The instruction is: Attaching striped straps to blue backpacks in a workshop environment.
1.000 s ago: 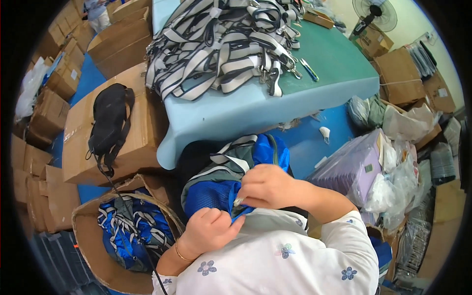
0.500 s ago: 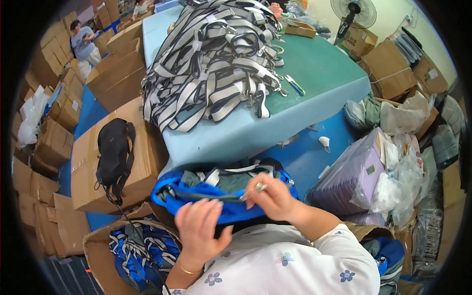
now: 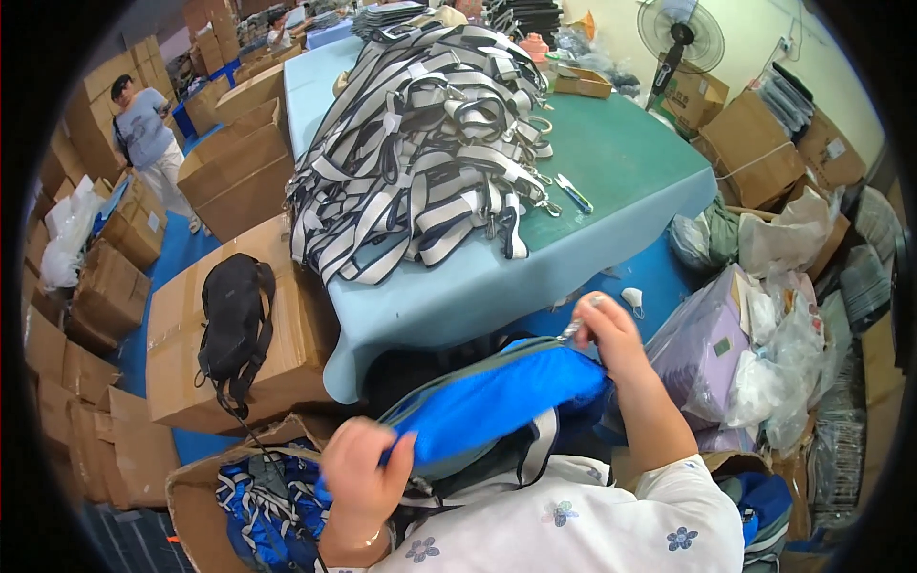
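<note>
A blue and grey-green fabric bag (image 3: 497, 401) is stretched slantwise in front of my body, its right end higher than its left. A dark green strip runs along its upper edge, and a white strap with dark borders hangs below it. My left hand (image 3: 363, 468) is closed on the bag's lower left end, somewhat blurred. At the upper right end my right hand (image 3: 611, 334) is closed, fingers pinched at the corner. Something small and silvery shows by those fingers; I cannot make out whether it is part of the bag.
White and dark straps with metal hooks (image 3: 411, 162) are heaped on the table (image 3: 630, 162), beside a cutter knife (image 3: 574, 194). A black pouch (image 3: 234, 320) lies on a carton (image 3: 172, 372) at left. Below, an open box (image 3: 191, 506) holds blue bags. Plastic-wrapped purple goods (image 3: 697, 349) stand right. A person (image 3: 148, 134) stands far left.
The bag has been lifted and tilted, its plain blue side now showing. My right hand has moved up and right; my left hand has moved slightly down and closed on the bag.
</note>
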Available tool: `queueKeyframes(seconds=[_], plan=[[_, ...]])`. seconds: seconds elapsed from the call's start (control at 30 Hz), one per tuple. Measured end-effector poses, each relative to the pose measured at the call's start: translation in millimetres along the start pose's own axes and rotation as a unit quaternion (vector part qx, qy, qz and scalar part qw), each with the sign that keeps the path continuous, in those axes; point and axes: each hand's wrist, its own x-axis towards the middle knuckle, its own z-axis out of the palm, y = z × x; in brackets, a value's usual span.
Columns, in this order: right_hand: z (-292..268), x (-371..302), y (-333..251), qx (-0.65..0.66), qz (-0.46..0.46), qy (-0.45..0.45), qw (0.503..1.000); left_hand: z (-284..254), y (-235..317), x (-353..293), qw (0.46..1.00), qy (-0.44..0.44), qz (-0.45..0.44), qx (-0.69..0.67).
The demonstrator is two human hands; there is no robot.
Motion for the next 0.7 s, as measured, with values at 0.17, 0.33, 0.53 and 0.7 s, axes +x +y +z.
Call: queueKeyframes(seconds=[0.17,0.33,0.53,0.7], plan=[[2.5,38.1,35.9,-0.560,-0.026,-0.009,0.828,72.9,-39.3,-23.4,0.989,-0.121,0.004,0.088],[57.4,106.5,-13.5,-0.522,-0.294,-0.018,0.800,113.8,-50.1,-52.6,0.986,-0.155,-0.010,0.063],[145.6,255.3,-37.8,-0.338,-0.190,0.029,0.921,108.0,-37.7,-61.2,0.985,-0.138,-0.089,0.057],[171.9,346.2,-47.8,-0.295,-0.008,0.105,0.950,104.9,-39.3,-81.9,0.948,-0.277,-0.104,0.113]])
